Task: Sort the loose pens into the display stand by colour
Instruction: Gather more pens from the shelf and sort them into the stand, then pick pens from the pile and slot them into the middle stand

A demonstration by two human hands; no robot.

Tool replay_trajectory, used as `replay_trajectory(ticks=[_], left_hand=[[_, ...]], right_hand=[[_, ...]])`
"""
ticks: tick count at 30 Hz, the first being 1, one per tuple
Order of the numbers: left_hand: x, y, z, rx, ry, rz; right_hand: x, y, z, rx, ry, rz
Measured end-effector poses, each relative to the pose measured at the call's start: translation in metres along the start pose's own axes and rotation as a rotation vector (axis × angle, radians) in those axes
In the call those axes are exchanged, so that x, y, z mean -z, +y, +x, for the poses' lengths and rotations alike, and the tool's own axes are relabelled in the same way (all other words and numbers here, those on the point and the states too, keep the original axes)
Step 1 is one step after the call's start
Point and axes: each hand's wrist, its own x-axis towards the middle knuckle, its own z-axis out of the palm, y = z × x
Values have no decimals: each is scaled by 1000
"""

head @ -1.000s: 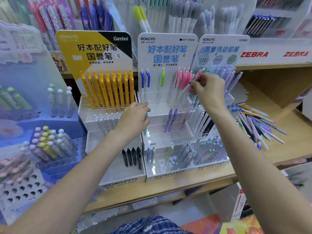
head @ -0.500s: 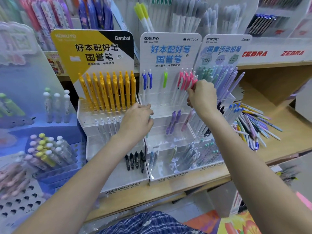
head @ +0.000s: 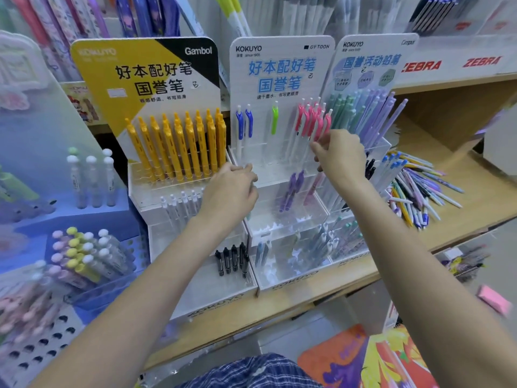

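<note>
**Where the pink row could tip**

While both hands work at the white stand, the risks sit close together. Nearest, the left hand (head: 233,191) rests curled on the front lip of the display stand (head: 282,79); whether it grips the lip or something small, I cannot tell. A lean there would, I judge, shift the stand on the shelf (head: 461,175).

Beyond it, the right hand (head: 340,154) pinches a pink pen (head: 319,130) among the pink pens (head: 307,119) in the top row. These stand crowded and tilted, clips touching; a careless push could topple neighbours.

Same row: two blue pens (head: 244,121) and one green pen (head: 274,119), upright, well spaced. Purple pens (head: 292,189) sit a tier lower.

Farther right, the loose pens (head: 419,191) lie heaped and mixed on the shelf, unsorted.
</note>
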Motion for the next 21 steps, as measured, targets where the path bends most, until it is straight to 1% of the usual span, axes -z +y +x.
replay_trajectory(ticks=[1,2,3,4,6,7,9,11,14,17,19,21], left_hand=[[2,2,0,18,5,-24],[4,4,-1,31,41,-40],[4,9,-4,19,113,-55],[2,19,-6,-24,186,-68],[-9,46,-8,-155,232,-81],[-18,61,-7,-203,206,-87],[-40,95,0,-237,104,-130],[-66,130,9,-271,76,-161],[-112,178,27,-263,20,-169],[-154,224,45,-236,-2,-166],[-173,250,57,-197,-20,-154],[-184,268,62,-95,-3,-139]], right_hand=[[6,8,-10,-10,-16,55],[12,18,-21,-19,-21,107],[19,31,-32,-34,-17,149],[27,48,-44,-63,-17,189],[44,91,-60,-185,-54,280],[51,115,-64,-251,-81,315],[59,164,-66,-352,-136,340],[61,217,-65,-430,-229,326],[53,291,-58,-496,-389,277],[29,348,-47,-491,-575,138],[6,372,-40,-434,-600,107],[-14,381,-32,-381,-579,109]])
